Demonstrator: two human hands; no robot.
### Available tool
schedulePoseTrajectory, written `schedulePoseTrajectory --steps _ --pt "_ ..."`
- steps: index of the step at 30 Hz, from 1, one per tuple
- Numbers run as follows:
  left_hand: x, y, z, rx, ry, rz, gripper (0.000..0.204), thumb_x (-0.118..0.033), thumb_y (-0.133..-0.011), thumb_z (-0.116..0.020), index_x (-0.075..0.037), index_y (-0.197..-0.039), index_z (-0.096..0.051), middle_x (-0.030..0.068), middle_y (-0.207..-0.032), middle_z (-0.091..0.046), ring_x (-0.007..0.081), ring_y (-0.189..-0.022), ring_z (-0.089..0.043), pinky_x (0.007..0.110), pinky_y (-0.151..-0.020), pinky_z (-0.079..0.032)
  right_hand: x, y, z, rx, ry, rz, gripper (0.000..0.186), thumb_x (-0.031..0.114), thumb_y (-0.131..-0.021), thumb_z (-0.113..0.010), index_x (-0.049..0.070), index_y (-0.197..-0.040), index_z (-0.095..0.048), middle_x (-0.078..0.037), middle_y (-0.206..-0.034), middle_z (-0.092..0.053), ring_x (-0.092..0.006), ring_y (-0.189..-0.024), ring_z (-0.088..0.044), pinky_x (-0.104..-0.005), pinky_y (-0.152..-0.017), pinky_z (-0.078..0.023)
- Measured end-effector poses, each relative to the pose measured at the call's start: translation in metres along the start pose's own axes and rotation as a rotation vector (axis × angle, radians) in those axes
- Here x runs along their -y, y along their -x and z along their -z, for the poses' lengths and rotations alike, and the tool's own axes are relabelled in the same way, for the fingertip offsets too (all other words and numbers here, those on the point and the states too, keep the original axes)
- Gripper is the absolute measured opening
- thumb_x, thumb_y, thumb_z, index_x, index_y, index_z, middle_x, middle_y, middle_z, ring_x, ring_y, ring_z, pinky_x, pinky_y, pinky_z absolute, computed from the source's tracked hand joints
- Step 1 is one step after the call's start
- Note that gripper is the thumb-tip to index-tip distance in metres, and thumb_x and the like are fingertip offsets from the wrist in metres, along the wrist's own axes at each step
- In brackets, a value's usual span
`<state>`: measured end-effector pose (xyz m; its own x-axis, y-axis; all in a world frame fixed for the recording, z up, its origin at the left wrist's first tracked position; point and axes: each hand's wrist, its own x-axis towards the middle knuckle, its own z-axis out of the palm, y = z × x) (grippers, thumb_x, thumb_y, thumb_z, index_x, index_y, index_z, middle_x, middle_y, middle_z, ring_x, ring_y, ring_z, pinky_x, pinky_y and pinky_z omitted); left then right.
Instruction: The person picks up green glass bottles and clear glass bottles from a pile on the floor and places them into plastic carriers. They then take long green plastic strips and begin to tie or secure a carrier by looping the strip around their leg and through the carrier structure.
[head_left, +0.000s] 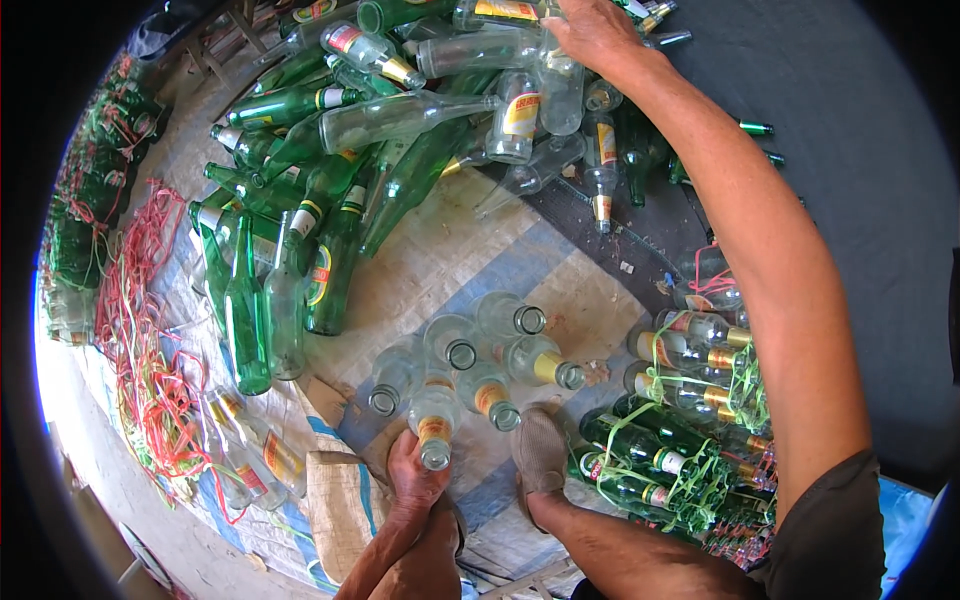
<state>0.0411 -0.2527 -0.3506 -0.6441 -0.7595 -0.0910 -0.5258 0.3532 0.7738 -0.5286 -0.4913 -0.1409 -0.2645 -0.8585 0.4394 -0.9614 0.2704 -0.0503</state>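
Between my feet several clear glass bottles [450, 342] stand upright in a cluster on the sheet. My left hand [418, 468] is closed round the nearest one, a clear glass bottle [432, 408] with a gold neck label; the bottle partly hides its fingers. Far out at the top edge, my right hand [597, 38] reaches over the heap and grips a clear glass bottle [560, 92] near its neck. Some of those fingers are cut off by the picture's edge. Green bottles [335, 265] and clear ones lie piled around and to the left of it.
Bottles bundled with pale green string [690, 375] lie on the right. Loose pink string [140, 300] trails along the left, beside more tied bottles [105, 170]. A striped woven sheet [570, 260] covers the ground, with a dark mat [850, 150] at upper right.
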Motion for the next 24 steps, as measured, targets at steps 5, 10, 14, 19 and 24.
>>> schedulePoseTrajectory --steps 5,10,14,19,24 --pt "0.006 0.004 -0.002 -0.004 -0.036 0.01 0.042 -0.016 -0.075 -0.087 0.0 -0.108 -0.067 0.0148 -0.088 -0.069 0.0349 -0.08 -0.071 0.041 -0.071 -0.057 0.006 0.002 0.014 -0.019 -0.18 -0.072 0.024 0.028 -0.1 -0.06 0.01 -0.116 -0.059 -0.024 -0.112 -0.066 -0.0468 -0.104 -0.066 -0.0557 -0.085 -0.052" --pt "0.003 0.002 0.0 -0.033 0.001 -0.012 0.045 -0.017 -0.074 -0.088 0.0 -0.11 -0.067 0.0159 -0.092 -0.069 0.0368 -0.082 -0.071 0.043 -0.071 -0.057 0.01 0.007 0.035 -0.02 -0.164 -0.078 0.024 0.027 -0.098 -0.064 0.008 -0.113 -0.062 -0.024 -0.109 -0.07 -0.0468 -0.103 -0.067 -0.0555 -0.084 -0.053" --pt "-0.013 -0.007 0.006 -0.081 0.046 -0.093 0.03 -0.004 -0.073 -0.075 -0.005 -0.103 -0.07 0.0143 -0.09 -0.06 0.0385 -0.08 -0.063 0.044 -0.066 -0.051 0.009 0.015 0.04 -0.029 -0.163 -0.192 0.029 0.023 -0.09 -0.067 0.007 -0.114 -0.066 -0.025 -0.11 -0.071 -0.0447 -0.103 -0.068 -0.0522 -0.085 -0.054" --pt "-0.014 -0.009 0.005 -0.096 0.006 -0.126 0.026 -0.004 -0.074 -0.076 -0.006 -0.1 -0.07 0.0133 -0.086 -0.058 0.0374 -0.076 -0.062 0.044 -0.064 -0.049 -0.014 0.024 0.027 -0.179 -0.257 -0.077 0.031 0.016 -0.085 -0.065 0.005 -0.113 -0.067 -0.023 -0.109 -0.072 -0.0424 -0.103 -0.07 -0.0502 -0.087 -0.055" --pt "-0.01 -0.005 0.003 -0.1 -0.008 -0.114 0.021 -0.004 -0.075 -0.076 -0.005 -0.095 -0.068 0.0129 -0.083 -0.056 0.0368 -0.074 -0.061 0.045 -0.063 -0.048 -0.016 0.033 0.033 -0.171 -0.243 -0.234 0.039 0.016 -0.085 -0.066 0.004 -0.122 -0.067 -0.021 -0.101 -0.072 -0.0358 -0.095 -0.071 -0.0461 -0.083 -0.056"
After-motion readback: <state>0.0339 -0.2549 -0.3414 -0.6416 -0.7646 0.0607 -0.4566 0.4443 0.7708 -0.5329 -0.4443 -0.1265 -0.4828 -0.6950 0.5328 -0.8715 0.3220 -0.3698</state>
